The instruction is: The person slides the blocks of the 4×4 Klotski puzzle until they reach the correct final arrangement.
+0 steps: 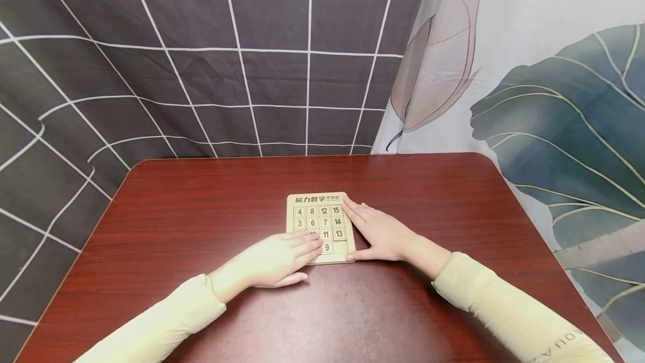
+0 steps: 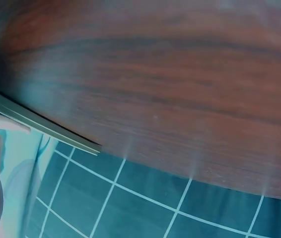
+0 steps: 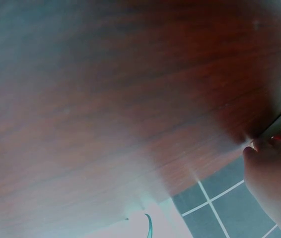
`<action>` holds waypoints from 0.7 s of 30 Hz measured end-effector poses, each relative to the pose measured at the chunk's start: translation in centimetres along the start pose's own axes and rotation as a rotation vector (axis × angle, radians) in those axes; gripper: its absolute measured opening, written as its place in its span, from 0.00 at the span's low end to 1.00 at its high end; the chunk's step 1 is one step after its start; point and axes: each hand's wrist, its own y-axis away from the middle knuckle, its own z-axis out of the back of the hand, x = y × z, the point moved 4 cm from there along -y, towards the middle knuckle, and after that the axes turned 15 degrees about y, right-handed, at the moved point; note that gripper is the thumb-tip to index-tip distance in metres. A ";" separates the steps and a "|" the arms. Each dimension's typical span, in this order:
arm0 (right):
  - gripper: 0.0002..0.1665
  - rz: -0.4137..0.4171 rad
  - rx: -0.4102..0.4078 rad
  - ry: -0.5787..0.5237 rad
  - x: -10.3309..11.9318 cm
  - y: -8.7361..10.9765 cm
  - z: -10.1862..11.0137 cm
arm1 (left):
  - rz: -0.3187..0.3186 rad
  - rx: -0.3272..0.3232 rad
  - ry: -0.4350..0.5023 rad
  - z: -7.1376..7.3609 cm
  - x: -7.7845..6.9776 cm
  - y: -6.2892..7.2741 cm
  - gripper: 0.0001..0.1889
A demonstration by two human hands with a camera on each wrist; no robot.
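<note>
A pale wooden number slide puzzle (image 1: 317,199) lies flat on the table, with dark Chinese lettering along its top strip. Its top row of tiles reads 4, 8, 12, 15, and a bare slot shows at the lower right, beside the 9 tile (image 1: 327,247). My left hand (image 1: 277,259) rests over the lower left part, fingers stretched across the tiles and covering some of them. Along the right edge lies my right hand (image 1: 385,234), its fingers touching near the top corner and its thumb near the bottom corner. Only the puzzle's side edge (image 2: 41,121) shows in the left wrist view.
The reddish-brown wooden table (image 1: 201,195) spreads around the puzzle on every side. Behind it and at the left hangs a dark grey curtain (image 1: 272,77) with white grid lines. A white curtain (image 1: 443,128) with leaf and flower prints hangs at the right.
</note>
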 end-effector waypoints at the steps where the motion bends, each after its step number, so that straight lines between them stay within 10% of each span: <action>1: 0.68 -0.002 0.004 0.002 0.0 0.0 0.0 | -0.003 -0.001 0.000 0.1 0.1 0.0 0.31; 21: 0.68 0.000 0.017 -0.002 0.0 0.0 0.0 | 0.049 0.084 0.014 -0.4 1.0 -3.6 0.32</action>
